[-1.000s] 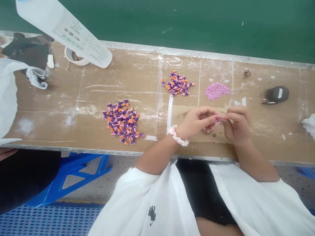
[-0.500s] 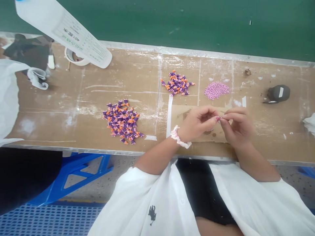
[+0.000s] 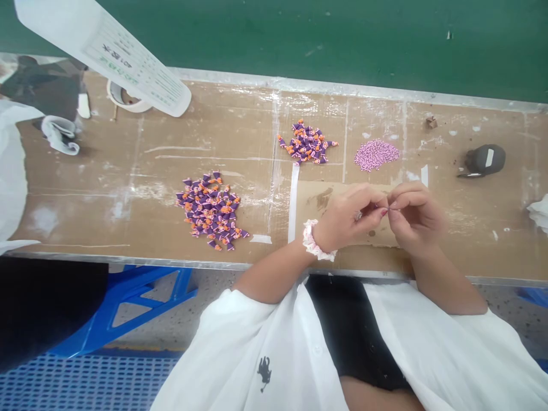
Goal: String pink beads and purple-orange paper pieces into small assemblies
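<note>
My left hand (image 3: 351,218) and my right hand (image 3: 414,218) meet fingertip to fingertip above a brown cardboard sheet (image 3: 312,231). Both are closed in a pinch, and whatever lies between the fingertips is too small and covered to name. A pink scrunchie (image 3: 317,241) circles my left wrist. Beyond the hands lies a heap of tiny pink pieces (image 3: 375,155). Left of that heap is a small pile of purple and orange figures (image 3: 307,142). A larger pile of the same purple and orange figures (image 3: 212,212) spreads further left.
A white bottle (image 3: 128,63) with printed lettering leans in at upper left, over a tape roll (image 3: 115,94). White sheeting (image 3: 12,171) covers the left end. A dark rounded object (image 3: 486,160) and crumpled white material (image 3: 538,214) lie at right. A blue stool (image 3: 145,297) stands below the table.
Both hands have shifted slightly to the right, their fingertips still together. The left hand has turned a little, so a ring on it now shows. The piles look unchanged.
</note>
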A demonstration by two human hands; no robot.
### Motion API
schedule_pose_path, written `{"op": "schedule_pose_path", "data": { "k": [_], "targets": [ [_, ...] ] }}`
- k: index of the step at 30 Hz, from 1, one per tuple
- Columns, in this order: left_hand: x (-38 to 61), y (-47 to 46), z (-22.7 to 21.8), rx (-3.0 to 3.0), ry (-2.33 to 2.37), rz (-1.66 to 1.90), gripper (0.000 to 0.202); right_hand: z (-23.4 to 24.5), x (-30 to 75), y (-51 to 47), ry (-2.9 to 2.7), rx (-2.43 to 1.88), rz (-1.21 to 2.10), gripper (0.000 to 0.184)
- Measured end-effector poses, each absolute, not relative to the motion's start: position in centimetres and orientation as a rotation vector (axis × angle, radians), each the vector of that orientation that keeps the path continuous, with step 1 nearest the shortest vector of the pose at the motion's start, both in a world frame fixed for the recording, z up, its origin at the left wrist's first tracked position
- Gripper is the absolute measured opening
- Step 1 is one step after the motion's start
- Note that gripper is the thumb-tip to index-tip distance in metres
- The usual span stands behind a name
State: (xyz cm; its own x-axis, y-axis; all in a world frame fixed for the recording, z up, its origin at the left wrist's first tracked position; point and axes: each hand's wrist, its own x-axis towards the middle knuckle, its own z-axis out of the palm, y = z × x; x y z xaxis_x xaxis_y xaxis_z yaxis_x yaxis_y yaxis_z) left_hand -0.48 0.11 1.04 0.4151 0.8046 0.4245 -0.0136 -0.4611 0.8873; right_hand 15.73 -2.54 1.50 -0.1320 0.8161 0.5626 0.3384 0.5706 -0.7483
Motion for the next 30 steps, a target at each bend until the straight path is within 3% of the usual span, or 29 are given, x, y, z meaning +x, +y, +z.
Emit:
{"op": "schedule_pose_path", "data": {
  "k": [30],
  "targets": [
    [-0.3,-0.1,0.2,1.86,0.615,1.237,0.008,2.0,15.6,-2.7,-1.677,-0.996,0.611,0.011]
  ]
}}
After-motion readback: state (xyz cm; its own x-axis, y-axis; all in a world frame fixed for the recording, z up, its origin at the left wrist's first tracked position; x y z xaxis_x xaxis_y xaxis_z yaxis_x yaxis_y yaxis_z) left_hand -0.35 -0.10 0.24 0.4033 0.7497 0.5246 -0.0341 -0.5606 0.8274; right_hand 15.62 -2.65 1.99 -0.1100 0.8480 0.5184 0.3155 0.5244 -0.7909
